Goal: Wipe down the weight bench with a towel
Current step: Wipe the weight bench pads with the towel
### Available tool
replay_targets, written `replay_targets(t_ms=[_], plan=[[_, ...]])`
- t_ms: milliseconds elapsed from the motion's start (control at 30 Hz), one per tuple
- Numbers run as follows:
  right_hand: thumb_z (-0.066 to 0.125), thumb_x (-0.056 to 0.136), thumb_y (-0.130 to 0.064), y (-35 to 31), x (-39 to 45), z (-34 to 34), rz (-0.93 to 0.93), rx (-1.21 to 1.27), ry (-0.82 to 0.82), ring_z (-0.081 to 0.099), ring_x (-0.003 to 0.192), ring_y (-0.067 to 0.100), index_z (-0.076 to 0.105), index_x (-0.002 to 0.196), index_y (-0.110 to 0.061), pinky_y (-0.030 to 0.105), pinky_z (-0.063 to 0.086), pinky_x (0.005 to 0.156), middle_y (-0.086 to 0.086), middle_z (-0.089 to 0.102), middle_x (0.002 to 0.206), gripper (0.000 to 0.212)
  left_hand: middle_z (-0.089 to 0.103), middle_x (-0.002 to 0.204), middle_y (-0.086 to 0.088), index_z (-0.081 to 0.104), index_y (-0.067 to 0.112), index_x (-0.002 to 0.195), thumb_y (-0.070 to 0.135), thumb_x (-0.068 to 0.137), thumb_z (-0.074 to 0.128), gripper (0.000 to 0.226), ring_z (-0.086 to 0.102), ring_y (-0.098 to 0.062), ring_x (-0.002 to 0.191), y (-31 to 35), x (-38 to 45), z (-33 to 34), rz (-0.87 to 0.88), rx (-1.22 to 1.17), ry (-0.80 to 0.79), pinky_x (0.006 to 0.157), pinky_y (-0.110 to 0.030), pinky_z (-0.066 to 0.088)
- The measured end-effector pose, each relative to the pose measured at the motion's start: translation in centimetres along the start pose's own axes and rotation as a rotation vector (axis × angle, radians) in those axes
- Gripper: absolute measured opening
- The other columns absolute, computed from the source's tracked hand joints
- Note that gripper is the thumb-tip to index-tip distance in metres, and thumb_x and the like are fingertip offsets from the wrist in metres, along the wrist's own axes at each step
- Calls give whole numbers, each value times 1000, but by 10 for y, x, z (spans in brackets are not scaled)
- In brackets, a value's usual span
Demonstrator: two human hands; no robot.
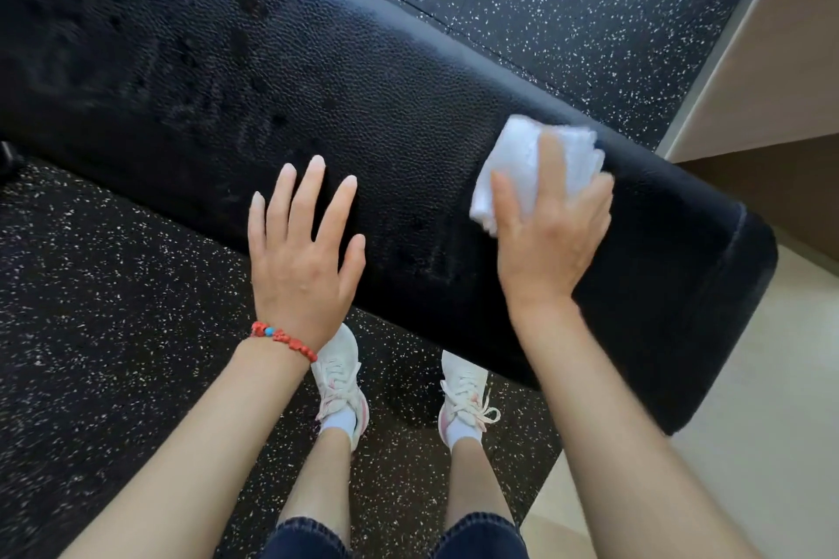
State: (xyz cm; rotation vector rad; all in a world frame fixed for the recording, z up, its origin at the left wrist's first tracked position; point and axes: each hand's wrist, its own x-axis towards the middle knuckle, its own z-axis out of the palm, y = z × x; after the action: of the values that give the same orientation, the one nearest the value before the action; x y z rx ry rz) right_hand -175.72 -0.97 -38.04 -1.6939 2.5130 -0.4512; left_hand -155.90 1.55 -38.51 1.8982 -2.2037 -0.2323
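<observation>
A long black padded weight bench [363, 104] runs diagonally from the upper left to the lower right. Damp streaks and dark spots show on its textured top toward the left. My right hand [551, 236] presses a folded white towel [522, 150] flat on the pad near the bench's right end. My left hand [302, 250] lies flat on the near edge of the pad with fingers spread and holds nothing. A red bead bracelet sits on my left wrist.
Black rubber floor [113, 354] with white specks lies under and around the bench. My two white sneakers [340, 381] stand close to the bench's near side. Pale wood flooring [772, 422] begins at the right, and a beige wall or cabinet [772, 59] stands at the upper right.
</observation>
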Motion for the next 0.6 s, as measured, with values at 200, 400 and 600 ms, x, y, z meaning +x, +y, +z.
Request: replay_targets(t_ms=[200, 400, 600], plan=[[53, 81, -50, -14, -86, -8, -188, -19, -73, 47, 58, 27, 66, 109, -10, 31, 38, 53, 22, 53, 74, 51, 38, 144, -17, 47, 12, 134, 27, 90, 46, 46, 31, -36, 134, -5, 0, -5, 18, -14, -35, 109, -52, 18], [50, 83, -52, -33, 4, 12, -80, -26, 23, 51, 71, 34, 63, 116, -14, 34, 37, 62, 24, 53, 85, 52, 37, 145, -15, 45, 14, 135, 26, 88, 49, 49, 29, -34, 135, -8, -1, -5, 27, -18, -57, 110, -51, 18], [53, 85, -48, -46, -8, 13, -17, -12, 44, 52, 73, 36, 60, 119, -12, 34, 36, 63, 26, 53, 88, 51, 37, 145, -16, 47, 13, 134, 27, 89, 47, 47, 29, -34, 135, -13, 3, -14, 30, -63, -69, 110, -51, 18]])
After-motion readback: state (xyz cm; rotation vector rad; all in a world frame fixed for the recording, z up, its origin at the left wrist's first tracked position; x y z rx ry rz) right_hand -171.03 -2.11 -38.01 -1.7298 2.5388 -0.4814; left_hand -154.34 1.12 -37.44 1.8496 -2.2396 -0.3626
